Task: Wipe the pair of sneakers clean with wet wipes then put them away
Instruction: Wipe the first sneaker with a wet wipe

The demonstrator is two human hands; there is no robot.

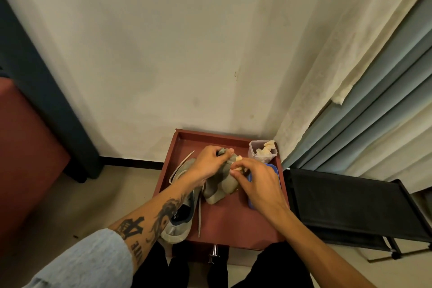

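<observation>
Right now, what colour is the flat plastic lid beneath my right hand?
Blue, best seen in the head view: the flat plastic lid.

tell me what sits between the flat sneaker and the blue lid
The second sneaker, gripped by the left hand, right hand pinching a wipe on it; head view.

Off-white plastered wall (163, 54), faintly stained, fills the upper view. Black skirting strip (131, 161) runs along its foot, left of a red-brown wooden tray with raised rim (233, 217). Chrome metal knob (214, 256) at the tray's near edge. Beige floor (98, 199) below.

Far left: red-brown cabinet side (23, 147), with a dark blue-grey upright panel (42, 91) behind it.

Right: sheer cream curtain (327, 77) over a pleated blue-grey curtain (385, 82). Black fabric folding rack (346, 206) on thin metal legs, just beside the tray's right edge.
</observation>
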